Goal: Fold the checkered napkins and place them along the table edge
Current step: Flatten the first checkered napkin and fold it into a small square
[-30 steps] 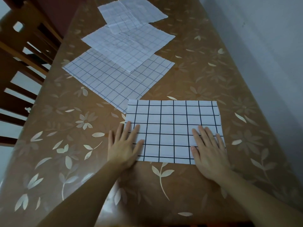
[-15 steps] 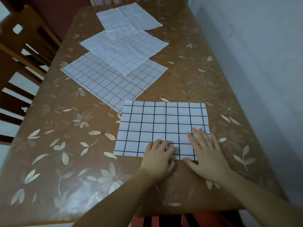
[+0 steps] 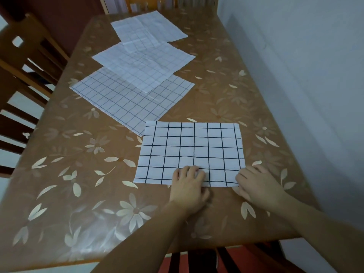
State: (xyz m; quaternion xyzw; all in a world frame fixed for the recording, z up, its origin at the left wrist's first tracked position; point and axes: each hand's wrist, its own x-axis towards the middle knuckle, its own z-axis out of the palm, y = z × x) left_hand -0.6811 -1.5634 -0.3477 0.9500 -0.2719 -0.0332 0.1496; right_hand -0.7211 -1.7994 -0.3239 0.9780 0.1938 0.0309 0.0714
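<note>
Left grip (image 3: 189,186): fingers curled on folded napkin (image 3: 191,152), near edge.
Right grip (image 3: 256,184): pinching near right corner.
Worktop (image 3: 78,174): flat.

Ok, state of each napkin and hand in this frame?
Nearest napkin: folded, flat, near edge under both hands.
Three far napkins: unfolded, flat, overlapping.
Left hand: fingers curled at the near edge.
Right hand: fingers curled at the near right corner.

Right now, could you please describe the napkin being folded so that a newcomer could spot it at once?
On the floral table, four checkered cloths run in a line from far to near. The folded napkin is nearest, under both hands. Unlike the three faint, tilted, overlapping napkins behind, it has bold black lines and lies square to the table's near edge.
</note>
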